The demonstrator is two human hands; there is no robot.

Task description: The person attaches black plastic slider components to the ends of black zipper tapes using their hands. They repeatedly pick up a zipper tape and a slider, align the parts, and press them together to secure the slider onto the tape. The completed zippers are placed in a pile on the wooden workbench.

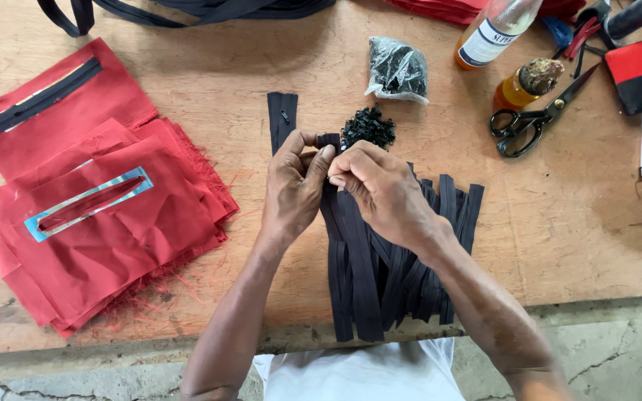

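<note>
Together left hand and right hand pinch a black zipper strip

Your worn wooden bench carries a stack of red fabric pieces at left, black zipper strips fanned at centre, a pile of black sliders, a clear bag, black scissors and two bottles at right.

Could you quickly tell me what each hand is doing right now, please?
Left hand: closed, pinching the top end of a black zipper strip.
Right hand: closed on the same strip's end.
</note>
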